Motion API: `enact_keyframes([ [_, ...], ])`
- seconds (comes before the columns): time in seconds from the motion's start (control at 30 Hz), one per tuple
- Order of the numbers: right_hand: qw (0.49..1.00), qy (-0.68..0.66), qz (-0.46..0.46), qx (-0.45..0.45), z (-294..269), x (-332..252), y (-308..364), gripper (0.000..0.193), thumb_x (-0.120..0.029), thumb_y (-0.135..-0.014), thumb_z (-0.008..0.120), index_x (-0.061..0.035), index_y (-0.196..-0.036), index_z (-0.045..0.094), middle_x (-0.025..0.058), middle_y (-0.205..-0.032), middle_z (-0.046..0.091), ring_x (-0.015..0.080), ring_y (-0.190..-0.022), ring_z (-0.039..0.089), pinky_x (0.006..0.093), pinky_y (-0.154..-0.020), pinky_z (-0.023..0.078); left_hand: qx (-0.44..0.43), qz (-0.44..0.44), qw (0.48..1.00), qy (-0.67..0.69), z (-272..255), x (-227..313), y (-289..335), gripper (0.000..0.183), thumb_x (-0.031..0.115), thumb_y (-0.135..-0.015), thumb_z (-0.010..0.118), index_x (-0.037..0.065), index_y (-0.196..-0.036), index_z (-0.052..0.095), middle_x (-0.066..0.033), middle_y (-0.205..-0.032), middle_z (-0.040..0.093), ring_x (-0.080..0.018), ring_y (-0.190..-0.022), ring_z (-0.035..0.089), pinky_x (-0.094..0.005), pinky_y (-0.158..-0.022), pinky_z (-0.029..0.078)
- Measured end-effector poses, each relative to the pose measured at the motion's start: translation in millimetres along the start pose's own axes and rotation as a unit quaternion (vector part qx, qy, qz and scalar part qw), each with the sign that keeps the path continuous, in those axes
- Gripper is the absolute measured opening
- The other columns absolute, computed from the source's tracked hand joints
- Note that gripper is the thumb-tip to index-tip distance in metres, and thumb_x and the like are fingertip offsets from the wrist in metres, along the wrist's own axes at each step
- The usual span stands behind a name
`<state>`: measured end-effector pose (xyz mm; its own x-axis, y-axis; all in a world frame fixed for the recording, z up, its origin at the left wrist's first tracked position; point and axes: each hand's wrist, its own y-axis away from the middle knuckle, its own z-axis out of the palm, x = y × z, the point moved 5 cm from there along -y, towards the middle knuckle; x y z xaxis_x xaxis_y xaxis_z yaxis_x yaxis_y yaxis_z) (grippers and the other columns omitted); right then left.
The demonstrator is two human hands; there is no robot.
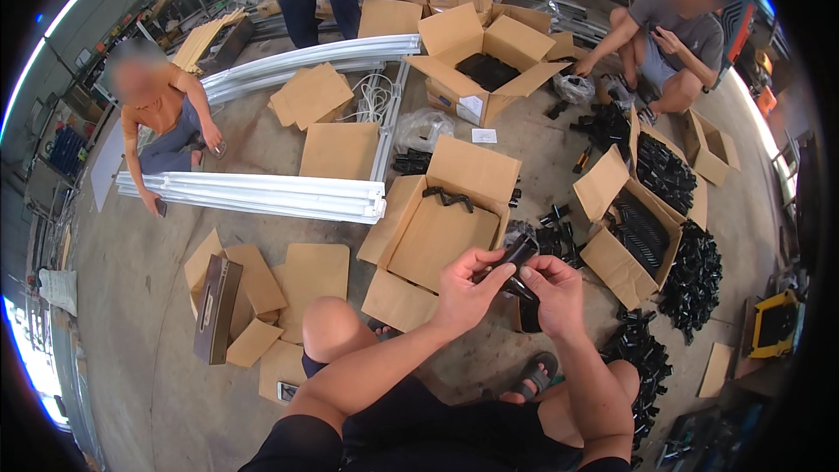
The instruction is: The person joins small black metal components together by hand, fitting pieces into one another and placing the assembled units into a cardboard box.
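In front of my knees my left hand (468, 293) is closed around a black tubular fitting (517, 251), thumb along its side. My right hand (556, 294) pinches the lower part of the black piece with thumb and fingers; whether this is one part or two pressed together I cannot tell. Just beyond my hands stands an open carton (393, 225), with a wavy black piece (447, 198) lying inside on a cardboard sheet. To the right, another open carton (616, 267) holds rows of black parts (638, 232).
Loose black fittings (690, 280) are heaped on the floor at the right. White metal profiles (262, 195) lie at the left, near a crouching person (157, 105). Another person (686, 44) squats at the far right by a carton (472, 105). A phone (286, 392) lies by my left knee.
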<state>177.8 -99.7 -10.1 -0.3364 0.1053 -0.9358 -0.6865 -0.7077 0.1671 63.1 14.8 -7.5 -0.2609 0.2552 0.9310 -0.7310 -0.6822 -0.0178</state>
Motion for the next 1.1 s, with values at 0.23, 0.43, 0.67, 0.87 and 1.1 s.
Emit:
enact_keyframes([
  [0.23,0.968,0.19,-0.161,-0.013,4,-16,4,0.003,0.0,-0.093,0.068,0.003,-0.093,0.068,-0.0007,-0.093,0.065,0.0062,-0.082,0.058,0.0207,-0.073,0.046,0.002,-0.008,1.0,-0.008,-1,2,-1,0.02,0.0,-0.094,0.069,-0.004,-0.112,0.062,-0.0097,-0.101,0.072,-0.0072,-0.087,0.065,-0.0212,-0.076,0.054],
  [0.43,0.994,0.07,-0.076,-0.04,5,-10,4,0.004,-0.001,-0.095,0.065,0.0031,-0.095,0.065,-0.0013,-0.096,0.064,0.0047,-0.082,0.056,0.0213,-0.073,0.046,0.003,0.014,1.0,0.009,3,9,2,0.021,0.004,-0.094,0.07,-0.004,-0.113,0.064,-0.0053,-0.096,0.071,-0.0044,-0.083,0.062,-0.0202,-0.073,0.052],
  [0.67,0.979,0.148,-0.138,-0.035,1,-7,4,0.004,-0.002,-0.096,0.065,0.0016,-0.098,0.064,-0.002,-0.095,0.062,0.0035,-0.081,0.054,0.0195,-0.072,0.045,0.0,0.009,1.0,0.01,3,9,2,0.02,0.004,-0.094,0.07,-0.004,-0.112,0.064,-0.0049,-0.097,0.071,-0.0041,-0.084,0.063,-0.0203,-0.073,0.052],
  [0.87,0.989,0.09,-0.102,-0.048,11,-16,6,0.006,-0.005,-0.097,0.065,0.0003,-0.099,0.063,-0.0032,-0.091,0.061,0.0022,-0.077,0.051,0.0186,-0.067,0.042,0.003,0.012,1.0,0.025,4,13,4,0.02,0.005,-0.094,0.071,-0.003,-0.112,0.065,-0.0044,-0.096,0.071,-0.0036,-0.083,0.062,-0.0194,-0.072,0.051],
  [1.1,0.984,0.137,-0.099,-0.048,9,-16,7,0.005,-0.004,-0.097,0.065,-0.0004,-0.099,0.062,-0.0048,-0.087,0.06,0.0018,-0.075,0.051,0.0188,-0.067,0.043,0.013,0.005,1.0,0.026,3,9,3,0.02,0.006,-0.094,0.071,-0.003,-0.112,0.065,-0.0023,-0.094,0.07,-0.0023,-0.08,0.06,-0.0184,-0.07,0.049],
])
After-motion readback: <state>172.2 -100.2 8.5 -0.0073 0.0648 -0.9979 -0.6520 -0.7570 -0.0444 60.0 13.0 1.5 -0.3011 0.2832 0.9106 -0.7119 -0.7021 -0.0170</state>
